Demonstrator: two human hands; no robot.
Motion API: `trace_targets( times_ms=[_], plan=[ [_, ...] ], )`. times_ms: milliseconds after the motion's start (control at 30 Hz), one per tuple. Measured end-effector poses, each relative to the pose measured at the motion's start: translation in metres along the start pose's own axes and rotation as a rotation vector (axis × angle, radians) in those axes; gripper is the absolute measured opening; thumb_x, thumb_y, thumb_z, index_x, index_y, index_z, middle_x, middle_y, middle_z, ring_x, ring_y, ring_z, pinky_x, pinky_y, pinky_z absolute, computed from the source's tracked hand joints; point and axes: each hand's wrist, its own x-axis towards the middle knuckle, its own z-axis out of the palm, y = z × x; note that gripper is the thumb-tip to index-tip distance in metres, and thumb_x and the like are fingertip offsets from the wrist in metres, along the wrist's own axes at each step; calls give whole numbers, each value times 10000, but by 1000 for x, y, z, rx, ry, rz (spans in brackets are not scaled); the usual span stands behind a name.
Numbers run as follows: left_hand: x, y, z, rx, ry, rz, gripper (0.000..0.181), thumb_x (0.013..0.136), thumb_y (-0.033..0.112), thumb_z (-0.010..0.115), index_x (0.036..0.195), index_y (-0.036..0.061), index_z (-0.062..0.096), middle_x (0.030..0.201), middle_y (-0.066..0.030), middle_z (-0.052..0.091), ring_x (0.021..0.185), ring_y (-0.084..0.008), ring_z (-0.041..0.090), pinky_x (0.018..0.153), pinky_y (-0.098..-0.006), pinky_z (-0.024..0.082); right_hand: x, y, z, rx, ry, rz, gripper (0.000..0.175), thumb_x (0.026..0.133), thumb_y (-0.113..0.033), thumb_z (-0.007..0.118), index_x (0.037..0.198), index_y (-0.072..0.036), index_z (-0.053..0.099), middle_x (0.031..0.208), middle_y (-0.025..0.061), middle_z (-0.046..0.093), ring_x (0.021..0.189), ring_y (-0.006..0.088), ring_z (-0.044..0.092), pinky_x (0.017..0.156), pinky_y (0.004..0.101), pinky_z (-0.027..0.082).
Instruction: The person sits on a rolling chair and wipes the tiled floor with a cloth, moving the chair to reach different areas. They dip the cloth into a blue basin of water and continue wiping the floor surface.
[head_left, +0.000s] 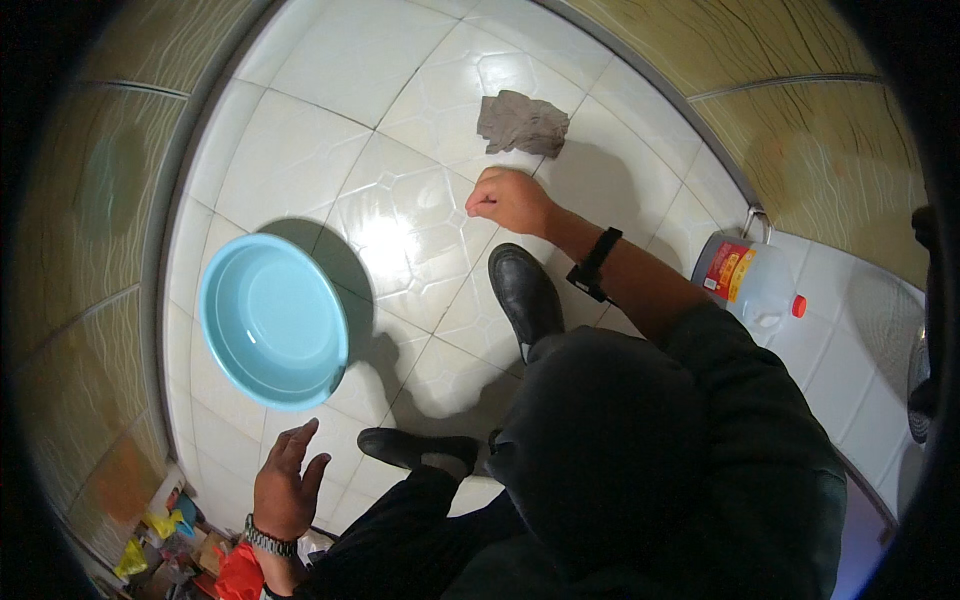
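A light-blue plastic basin (277, 315) sits on the tiled floor at the left, with a small glint of light inside its bottom. Just below its near rim, my left hand (289, 480) hovers with fingers spread and holds nothing; a metal-band watch is on that wrist. My right hand (510, 201) is closed into a loose fist in front of my shoe, and nothing shows in it. Beyond that hand lies a crumpled grey-brown cloth (523, 124) on the tiles. A black strap device (596, 266) circles my right forearm.
A clear plastic jug (750, 281) with a red cap and a printed label lies at the right. Patterned cabinet doors (97, 225) line both sides. Bags and clutter (180, 551) fill the lower left corner. My dark shoes (525, 292) stand on the tile floor (322, 120).
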Motion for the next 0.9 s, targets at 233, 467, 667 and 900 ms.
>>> trace_targets(
  times_ms=[233, 467, 667, 900],
  plan=[
    [11, 15, -1, -70, 39, 61, 522, 1104, 123, 807, 1612, 88, 693, 1390, -222, 796, 1221, -428, 794, 1012, -497, 657, 2, -50, -23, 504, -58, 229, 172, 1080, -128, 881, 1175, 13, 906, 1151, 164, 873, 1063, 215, 828, 966, 346, 658],
    [14, 25, 0, -59, 79, 56, 483, 1096, 111, 817, 1569, 81, 723, 1352, -220, 808, 1201, -418, 803, 985, -484, 663, 9, -65, -24, 549, -104, 205, 193, 1100, -140, 867, 1223, 4, 904, 1196, 166, 881, 1079, 215, 825, 976, 354, 664],
    [17, 26, 1, -77, 76, 52, 444, 1089, 101, 821, 1525, 63, 750, 1295, -213, 824, 1146, -418, 816, 963, -476, 668, 2, -75, -33, 242, -119, 228, 154, 1050, -133, 894, 1133, -6, 924, 1156, 162, 869, 1055, 242, 816, 951, 377, 653],
    [46, 52, 17, -441, 185, 53, 462, 1100, 55, 840, 1551, 35, 739, 1179, -147, 819, 966, -239, 817, 851, -372, 670, 26, -167, -24, 516, -464, 13, 128, 1037, -115, 898, 1127, -28, 928, 1100, 91, 810, 991, 191, 752, 887, 349, 601]
  ],
)
